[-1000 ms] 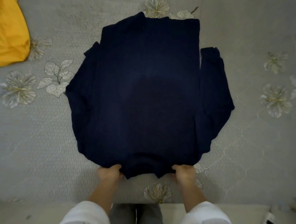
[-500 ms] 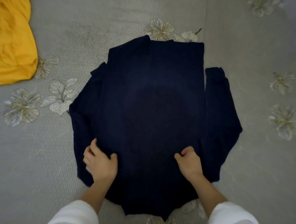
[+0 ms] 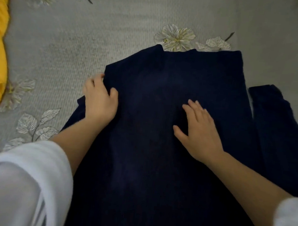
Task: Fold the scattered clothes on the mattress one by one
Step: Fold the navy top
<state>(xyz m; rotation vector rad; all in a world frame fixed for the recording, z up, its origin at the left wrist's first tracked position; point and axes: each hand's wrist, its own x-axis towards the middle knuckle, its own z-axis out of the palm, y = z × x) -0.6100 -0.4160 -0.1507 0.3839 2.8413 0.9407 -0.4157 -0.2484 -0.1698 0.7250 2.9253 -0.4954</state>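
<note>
While the navy sweater (image 3: 160, 148) lies flat on the mattress (image 3: 79, 47), we press it with the right hand (image 3: 199, 131), fingers spread, and pinch its side edge with the left hand (image 3: 100, 101). Next, we judge, that side needs folding inward.

A single head-worn view looks steeply down, close over the navy garment (image 3: 162, 117) on the grey mattress (image 3: 75, 43)

Left hand (image 3: 100, 101), right hand (image 3: 199, 133) slid up the sweater (image 3: 158, 174) (right flattened).
</note>
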